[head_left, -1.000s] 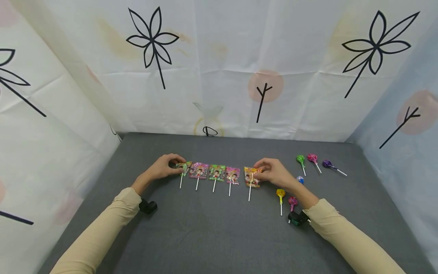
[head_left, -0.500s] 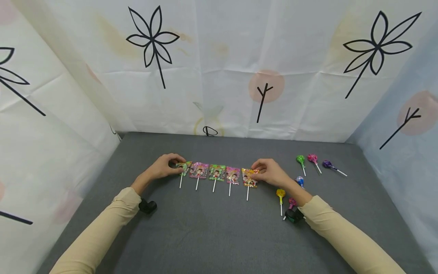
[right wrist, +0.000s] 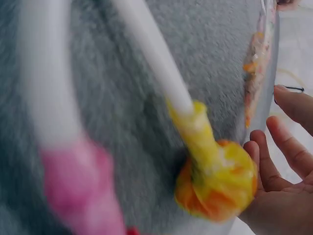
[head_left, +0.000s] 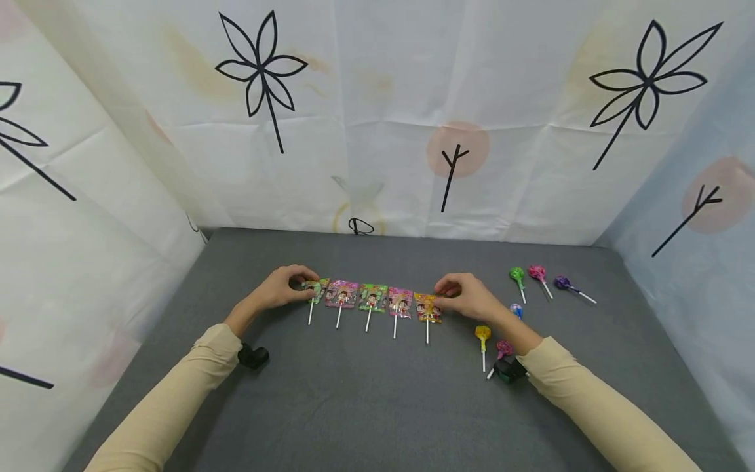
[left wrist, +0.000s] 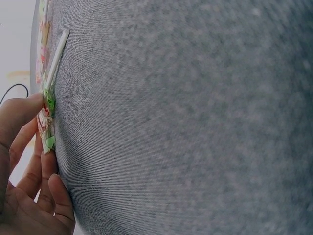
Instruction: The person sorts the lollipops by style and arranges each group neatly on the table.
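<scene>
Flat-wrapped lollipops lie side by side in a row in the head view, sticks toward the person. My left hand (head_left: 282,288) pinches the green lollipop (left wrist: 49,103) at the row's left end, thumb on its wrapper in the left wrist view. Then come a pink lollipop (head_left: 342,295), a green one (head_left: 373,299) and another pink one (head_left: 400,303). At the right end lies an orange lollipop (head_left: 426,309), its right edge right at the fingertips of my right hand (head_left: 474,301). In the right wrist view those fingers are spread, with a gap from the orange wrapper (right wrist: 253,73).
Round lollipops lie to the right on the grey table (head_left: 366,400): yellow (head_left: 482,333), pink (head_left: 504,349) and blue (head_left: 516,310) by the right forearm, with green (head_left: 516,274), pink (head_left: 537,273) and purple (head_left: 562,282) farther back. Patterned cloth (head_left: 389,85) stands behind.
The orange lollipop has slid left, closer to the pink one beside it, moved by my right hand. The right fingers have loosened from it. My left hand has stayed in place.
</scene>
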The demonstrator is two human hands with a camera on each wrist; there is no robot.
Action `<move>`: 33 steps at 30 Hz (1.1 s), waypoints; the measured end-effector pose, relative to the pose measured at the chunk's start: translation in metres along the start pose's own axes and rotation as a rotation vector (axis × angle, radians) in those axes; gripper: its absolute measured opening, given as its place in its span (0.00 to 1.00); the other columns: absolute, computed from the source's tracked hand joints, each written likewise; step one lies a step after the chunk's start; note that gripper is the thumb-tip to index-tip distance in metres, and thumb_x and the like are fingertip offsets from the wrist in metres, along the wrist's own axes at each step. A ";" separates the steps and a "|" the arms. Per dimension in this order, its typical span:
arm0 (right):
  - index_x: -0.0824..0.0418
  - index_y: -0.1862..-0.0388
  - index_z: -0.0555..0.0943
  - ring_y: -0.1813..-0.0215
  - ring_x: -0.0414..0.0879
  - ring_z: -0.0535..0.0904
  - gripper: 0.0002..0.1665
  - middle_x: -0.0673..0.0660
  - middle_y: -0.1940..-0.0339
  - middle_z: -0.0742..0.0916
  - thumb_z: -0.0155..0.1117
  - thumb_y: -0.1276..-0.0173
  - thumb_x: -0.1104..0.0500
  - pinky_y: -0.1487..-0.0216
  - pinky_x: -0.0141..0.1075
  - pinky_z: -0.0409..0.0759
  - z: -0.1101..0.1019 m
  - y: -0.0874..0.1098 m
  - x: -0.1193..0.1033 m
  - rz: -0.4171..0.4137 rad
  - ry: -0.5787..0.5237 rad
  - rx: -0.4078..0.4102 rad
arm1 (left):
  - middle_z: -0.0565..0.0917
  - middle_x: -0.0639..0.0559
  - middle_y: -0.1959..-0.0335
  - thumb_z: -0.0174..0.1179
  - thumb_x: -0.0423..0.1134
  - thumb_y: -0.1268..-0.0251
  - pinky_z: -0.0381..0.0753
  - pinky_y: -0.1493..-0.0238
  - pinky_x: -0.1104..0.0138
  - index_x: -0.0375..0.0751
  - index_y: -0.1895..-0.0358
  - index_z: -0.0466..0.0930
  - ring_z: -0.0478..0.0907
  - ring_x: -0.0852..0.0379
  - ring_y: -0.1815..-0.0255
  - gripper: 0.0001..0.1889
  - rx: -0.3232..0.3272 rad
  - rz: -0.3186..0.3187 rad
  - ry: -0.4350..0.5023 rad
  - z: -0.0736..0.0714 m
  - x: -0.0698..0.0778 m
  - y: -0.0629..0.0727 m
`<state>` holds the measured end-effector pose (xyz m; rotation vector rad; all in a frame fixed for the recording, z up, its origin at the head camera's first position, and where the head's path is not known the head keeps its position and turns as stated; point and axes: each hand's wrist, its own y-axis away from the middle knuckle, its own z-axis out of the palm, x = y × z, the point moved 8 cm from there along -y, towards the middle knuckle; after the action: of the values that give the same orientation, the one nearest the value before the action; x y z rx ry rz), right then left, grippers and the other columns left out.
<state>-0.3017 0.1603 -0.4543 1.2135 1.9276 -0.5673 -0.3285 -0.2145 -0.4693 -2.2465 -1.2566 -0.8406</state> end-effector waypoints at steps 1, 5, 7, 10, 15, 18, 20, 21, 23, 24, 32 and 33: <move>0.68 0.52 0.84 0.51 0.54 0.80 0.14 0.61 0.53 0.86 0.73 0.32 0.61 0.51 0.46 0.77 -0.002 0.002 0.000 -0.003 -0.006 0.002 | 0.82 0.44 0.47 0.71 0.35 0.35 0.74 0.45 0.46 0.37 0.46 0.85 0.78 0.44 0.48 0.16 0.000 -0.002 -0.001 0.000 0.000 0.000; 0.72 0.51 0.83 0.52 0.56 0.82 0.15 0.62 0.54 0.86 0.71 0.30 0.62 0.51 0.46 0.78 -0.012 0.011 -0.005 -0.044 -0.050 0.010 | 0.82 0.43 0.47 0.71 0.35 0.35 0.74 0.45 0.45 0.37 0.46 0.85 0.78 0.43 0.48 0.16 0.000 0.000 -0.003 0.001 -0.001 -0.001; 0.73 0.50 0.82 0.52 0.57 0.82 0.15 0.62 0.54 0.86 0.70 0.29 0.63 0.51 0.43 0.79 -0.017 0.017 -0.007 -0.062 -0.066 0.014 | 0.82 0.44 0.47 0.71 0.35 0.35 0.74 0.45 0.46 0.37 0.45 0.84 0.78 0.44 0.48 0.16 0.000 0.000 -0.003 0.001 -0.001 -0.001; 0.74 0.50 0.81 0.52 0.57 0.83 0.15 0.62 0.54 0.86 0.69 0.28 0.63 0.52 0.39 0.80 -0.024 0.026 -0.007 -0.066 -0.081 0.020 | 0.82 0.43 0.47 0.71 0.35 0.35 0.74 0.45 0.46 0.37 0.45 0.84 0.78 0.44 0.48 0.16 -0.001 0.009 0.000 0.000 0.000 0.000; 0.74 0.49 0.81 0.52 0.56 0.83 0.16 0.61 0.54 0.86 0.68 0.28 0.63 0.52 0.36 0.80 -0.035 0.039 -0.003 -0.058 -0.075 0.021 | 0.82 0.44 0.47 0.71 0.36 0.35 0.74 0.45 0.46 0.37 0.45 0.84 0.77 0.44 0.49 0.17 -0.002 0.004 0.000 0.000 0.000 0.000; 0.74 0.48 0.81 0.53 0.56 0.83 0.16 0.61 0.54 0.86 0.68 0.28 0.64 0.53 0.36 0.81 -0.039 0.048 -0.001 -0.057 -0.086 0.014 | 0.82 0.44 0.47 0.71 0.36 0.35 0.74 0.45 0.46 0.37 0.45 0.84 0.77 0.45 0.48 0.17 -0.002 -0.004 -0.005 0.001 -0.001 0.000; 0.75 0.49 0.80 0.54 0.56 0.83 0.16 0.61 0.54 0.86 0.68 0.28 0.64 0.54 0.36 0.81 -0.040 0.053 -0.001 -0.061 -0.094 0.008 | 0.82 0.44 0.47 0.71 0.36 0.35 0.74 0.45 0.46 0.37 0.45 0.84 0.77 0.45 0.48 0.17 -0.002 -0.008 -0.005 0.001 -0.001 0.000; 0.75 0.49 0.80 0.54 0.56 0.83 0.16 0.61 0.54 0.86 0.68 0.28 0.64 0.54 0.36 0.81 -0.041 0.056 0.000 -0.064 -0.101 0.006 | 0.82 0.44 0.47 0.71 0.36 0.35 0.74 0.45 0.46 0.37 0.45 0.84 0.77 0.44 0.48 0.17 -0.002 -0.010 -0.007 0.001 0.000 0.000; 0.75 0.48 0.80 0.54 0.55 0.83 0.16 0.61 0.54 0.85 0.68 0.28 0.65 0.54 0.36 0.81 -0.042 0.062 0.001 -0.068 -0.110 0.006 | 0.82 0.44 0.47 0.71 0.36 0.35 0.73 0.45 0.46 0.37 0.45 0.84 0.77 0.44 0.48 0.17 -0.001 -0.011 -0.009 0.001 0.000 0.000; 0.75 0.49 0.80 0.54 0.54 0.84 0.16 0.61 0.54 0.86 0.68 0.28 0.65 0.54 0.36 0.81 -0.043 0.064 0.002 -0.070 -0.110 0.010 | 0.82 0.43 0.47 0.71 0.36 0.34 0.73 0.45 0.46 0.37 0.45 0.84 0.77 0.44 0.48 0.17 -0.001 -0.011 -0.009 0.001 0.000 0.000; 0.75 0.48 0.80 0.52 0.50 0.84 0.16 0.63 0.54 0.86 0.68 0.28 0.65 0.53 0.34 0.82 -0.048 0.084 0.015 -0.068 -0.144 0.051 | 0.82 0.43 0.47 0.71 0.36 0.35 0.73 0.44 0.45 0.37 0.45 0.84 0.77 0.43 0.47 0.16 -0.001 -0.003 -0.006 0.001 0.000 0.000; 0.75 0.48 0.80 0.52 0.50 0.84 0.16 0.65 0.53 0.86 0.69 0.28 0.65 0.53 0.34 0.81 -0.049 0.087 0.016 -0.073 -0.143 0.058 | 0.82 0.43 0.47 0.71 0.36 0.35 0.73 0.44 0.45 0.37 0.45 0.84 0.77 0.43 0.47 0.16 0.000 0.000 -0.008 0.001 0.001 0.000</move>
<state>-0.2466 0.2425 -0.4343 1.1114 1.8514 -0.7327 -0.3275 -0.2135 -0.4696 -2.2519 -1.2603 -0.8333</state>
